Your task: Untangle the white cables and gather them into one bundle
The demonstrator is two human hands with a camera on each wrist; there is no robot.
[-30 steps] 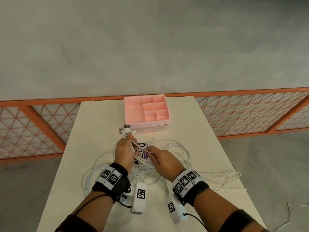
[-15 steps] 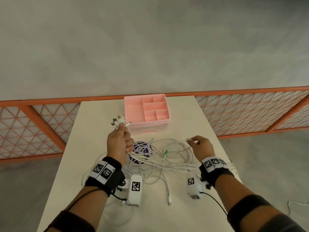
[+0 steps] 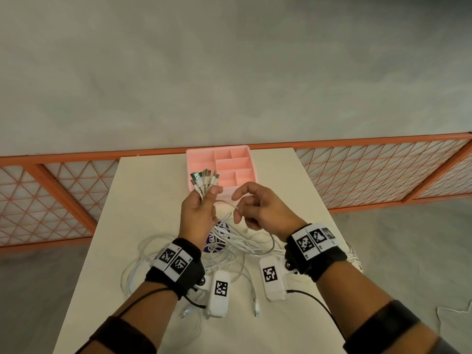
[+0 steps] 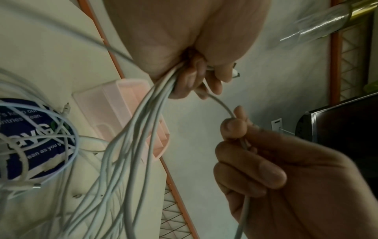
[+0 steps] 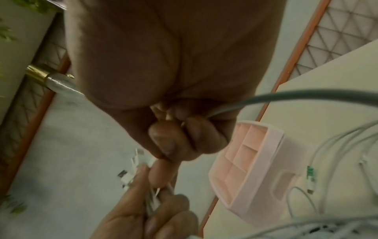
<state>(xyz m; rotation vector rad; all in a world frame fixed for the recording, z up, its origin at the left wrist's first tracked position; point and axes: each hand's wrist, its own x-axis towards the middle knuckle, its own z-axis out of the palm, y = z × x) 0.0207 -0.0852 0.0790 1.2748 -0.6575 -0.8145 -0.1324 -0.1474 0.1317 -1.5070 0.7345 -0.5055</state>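
My left hand [image 3: 201, 213] is raised above the table and grips a bunch of white cables [image 4: 143, 122] just below their plug ends [image 3: 204, 180], which fan out above the fist. The cables hang from it down to a loose tangle [image 3: 229, 249] on the table. My right hand [image 3: 251, 209] is close beside the left and pinches a single white cable [image 4: 222, 105] that arcs across to the left hand. In the right wrist view the right hand [image 5: 174, 140] curls round this cable [image 5: 266, 98].
A pink compartment tray [image 3: 196, 159] stands at the table's far edge, just behind the hands. A purple round sticker [image 3: 217, 241] lies under the tangle. Loose cable ends [image 3: 256, 306] trail toward the near edge. An orange lattice fence [image 3: 370, 175] runs behind the table.
My right hand came back from the table's right side to the left hand, now pinching one cable. The left hand rose with its bunch of plugs.
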